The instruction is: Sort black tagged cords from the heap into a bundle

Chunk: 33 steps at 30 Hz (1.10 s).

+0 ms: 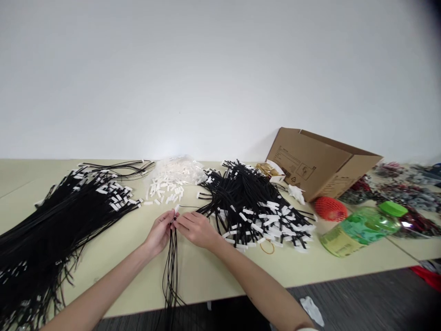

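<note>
My left hand [159,234] and my right hand [196,228] meet above the table, fingertips pinched together. Between them hangs a bundle of thin black cords [171,262], its lower ends dropping past the table's front edge. A small white plastic piece [177,208] sticks up above my fingertips. The fingers hide how it joins the cords. Just behind my hands, loose white pieces [167,191] lie at the mouth of a clear plastic bag [179,170]. To my right is a heap of black cords with white ends [248,197]; to my left lies a long pile of black cords [79,207].
A tilted cardboard box [320,161] stands at the back right near a small open carton [270,170]. A green-capped bottle [365,227] lies beside a red netted ball [330,208]. A rubber band [267,247] is by the right heap. Wrapped decorations [406,188] cover the far right.
</note>
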Available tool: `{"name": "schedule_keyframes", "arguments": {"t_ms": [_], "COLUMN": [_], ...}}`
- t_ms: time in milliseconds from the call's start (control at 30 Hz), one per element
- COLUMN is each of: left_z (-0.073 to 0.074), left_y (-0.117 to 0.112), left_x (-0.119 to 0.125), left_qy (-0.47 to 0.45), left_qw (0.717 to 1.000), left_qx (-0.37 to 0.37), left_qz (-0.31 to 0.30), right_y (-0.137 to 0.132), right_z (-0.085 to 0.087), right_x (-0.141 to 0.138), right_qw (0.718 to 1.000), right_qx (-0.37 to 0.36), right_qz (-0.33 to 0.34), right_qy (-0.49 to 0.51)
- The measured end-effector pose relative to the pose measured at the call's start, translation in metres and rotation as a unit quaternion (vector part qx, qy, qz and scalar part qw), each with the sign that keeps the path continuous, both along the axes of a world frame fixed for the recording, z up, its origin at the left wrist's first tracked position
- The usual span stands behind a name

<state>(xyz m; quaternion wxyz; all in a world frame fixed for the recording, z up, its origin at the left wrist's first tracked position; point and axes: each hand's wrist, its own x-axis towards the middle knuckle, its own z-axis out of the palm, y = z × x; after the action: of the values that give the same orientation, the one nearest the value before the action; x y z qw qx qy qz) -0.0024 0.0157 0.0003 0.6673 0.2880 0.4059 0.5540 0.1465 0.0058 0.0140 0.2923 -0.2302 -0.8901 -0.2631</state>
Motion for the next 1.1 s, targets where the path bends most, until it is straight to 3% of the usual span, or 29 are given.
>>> {"name": "schedule_keyframes", "arguments": {"t_ms": [200,300,367,500,600,700,767,833,900,967,1033,1100], "left_z": [0.001,0.004,0.006,0.008,0.006,0.003,0.002,0.002,0.002,0.002,0.002,0.002], "left_y": [-0.001,-0.004,-0.006,-0.007,-0.005,-0.003,-0.003,-0.003,-0.003,-0.003,-0.002,-0.002], "left_x": [0.001,0.001,0.002,0.002,0.001,0.000,-0.001,-0.001,-0.001,0.000,0.000,0.000], "left_qy": [-0.002,0.005,0.016,0.018,0.014,0.022,0.024,0.023,0.023,0.025,0.026,0.024], "left_qw": [1.000,1.000,0.999,0.999,0.999,0.999,0.999,0.999,0.999,0.999,0.999,0.999], "left_qx": [0.006,0.023,0.041,0.043,0.028,0.019,0.014,0.008,0.002,-0.002,0.000,0.002], "left_qz": [-0.007,-0.020,-0.026,-0.027,-0.030,-0.024,-0.019,-0.021,-0.024,-0.023,-0.023,-0.024], "right_y": [0.002,0.003,0.003,0.000,-0.001,0.001,0.005,0.010,0.016,0.021,0.022,0.020], "right_z": [-0.008,-0.009,-0.007,0.006,0.022,0.038,0.048,0.055,0.059,0.061,0.060,0.057], "right_x": [-0.004,-0.006,-0.007,-0.004,0.002,0.014,0.027,0.043,0.060,0.073,0.079,0.075], "right_qw": [0.999,0.986,0.953,0.839,0.695,0.555,0.500,0.469,0.459,0.476,0.527,0.621], "right_qx": [-0.006,-0.074,-0.154,-0.345,-0.462,-0.481,-0.458,-0.416,-0.358,-0.292,-0.224,-0.178], "right_qz": [0.002,0.033,0.076,0.129,0.168,0.218,0.231,0.221,0.180,0.125,0.064,-0.001], "right_qy": [0.039,0.148,0.249,0.401,0.525,0.642,0.697,0.747,0.793,0.820,0.817,0.763]}}
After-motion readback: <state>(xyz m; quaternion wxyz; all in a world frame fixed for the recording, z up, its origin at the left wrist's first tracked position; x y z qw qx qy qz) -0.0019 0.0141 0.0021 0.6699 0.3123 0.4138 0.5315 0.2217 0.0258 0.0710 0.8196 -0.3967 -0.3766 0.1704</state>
